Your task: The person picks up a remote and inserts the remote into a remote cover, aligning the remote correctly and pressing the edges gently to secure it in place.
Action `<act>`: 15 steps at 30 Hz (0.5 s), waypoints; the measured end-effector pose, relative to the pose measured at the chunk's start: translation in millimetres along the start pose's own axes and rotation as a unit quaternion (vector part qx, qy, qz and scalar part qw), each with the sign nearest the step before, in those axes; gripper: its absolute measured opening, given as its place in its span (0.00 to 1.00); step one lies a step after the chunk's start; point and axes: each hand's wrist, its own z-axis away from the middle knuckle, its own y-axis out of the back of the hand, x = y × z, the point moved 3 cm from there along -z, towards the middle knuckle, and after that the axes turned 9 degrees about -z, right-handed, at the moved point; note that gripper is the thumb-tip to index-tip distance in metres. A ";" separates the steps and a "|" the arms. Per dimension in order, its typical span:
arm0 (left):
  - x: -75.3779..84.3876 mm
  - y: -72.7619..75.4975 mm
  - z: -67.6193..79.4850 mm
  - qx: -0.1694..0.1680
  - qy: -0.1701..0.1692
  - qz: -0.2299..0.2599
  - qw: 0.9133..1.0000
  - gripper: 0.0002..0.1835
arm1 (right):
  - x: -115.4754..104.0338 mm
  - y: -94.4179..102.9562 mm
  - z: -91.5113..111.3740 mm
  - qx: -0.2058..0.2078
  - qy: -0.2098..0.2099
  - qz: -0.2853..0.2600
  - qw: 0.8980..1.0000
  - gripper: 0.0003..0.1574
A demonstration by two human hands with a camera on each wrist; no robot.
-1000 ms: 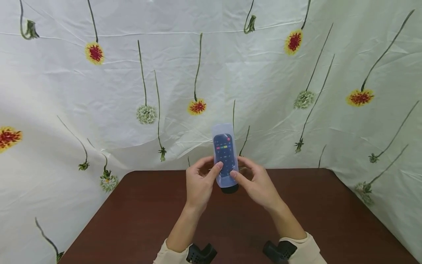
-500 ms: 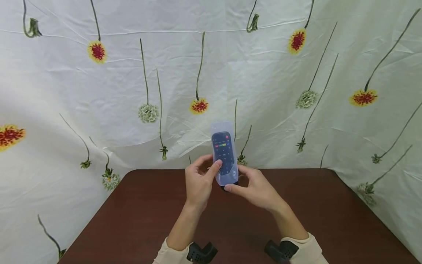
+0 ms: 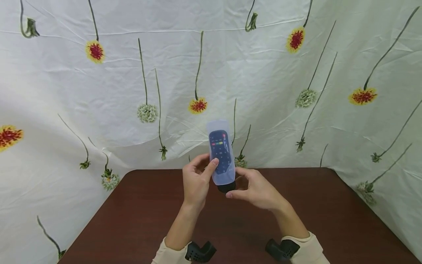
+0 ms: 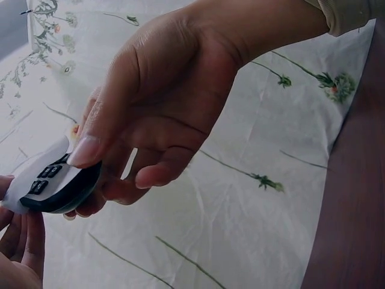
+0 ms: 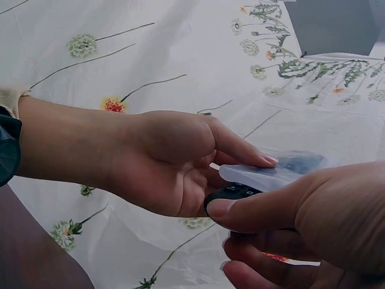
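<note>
The left hand (image 3: 195,185) grips a translucent cover (image 3: 217,125) from its left side, thumb laid across the front and fingers behind, while the right hand (image 3: 258,191) pinches the bare black end of the remote control (image 3: 221,152) that juts from the cover's lower mouth; both wrist views show the right thumb on that end and fingers beneath. The hands are close together, joined only through what they hold. The step in hand looks like working the cover along the remote, though whether it is going on or coming off I cannot tell. Either way, the next move seems to call for a steady, light left grip, since squeezing hard would likely pin the remote inside, and a straight right-hand push or pull along its length. The right hand comes in from the lower right with its thumb pointing inward; the left stands more upright, its wrist below the fingers. The remote, its buttons showing through the cover, is held tilted in front of the person, its top leaning slightly left. Pale cuffs (image 3: 172,253) and black wrist devices (image 3: 200,252) follow, then the dark reddish table (image 3: 148,209) below and a flower-printed cloth (image 3: 263,73) behind.
</note>
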 end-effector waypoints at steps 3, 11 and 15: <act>-0.3 -0.3 -0.2 -0.003 -0.001 0.001 1.000 0.12 | -0.1 -0.6 -0.7 0.011 0.009 0.006 1.000 0.36; -3.0 -2.1 0.3 -0.011 -0.003 0.007 1.000 0.13 | 0.0 -2.8 -1.4 0.027 0.008 -0.027 0.999 0.35; -3.7 -2.7 0.5 -0.015 -0.003 0.002 1.000 0.14 | -0.7 -3.5 -1.4 0.030 0.005 -0.040 0.999 0.35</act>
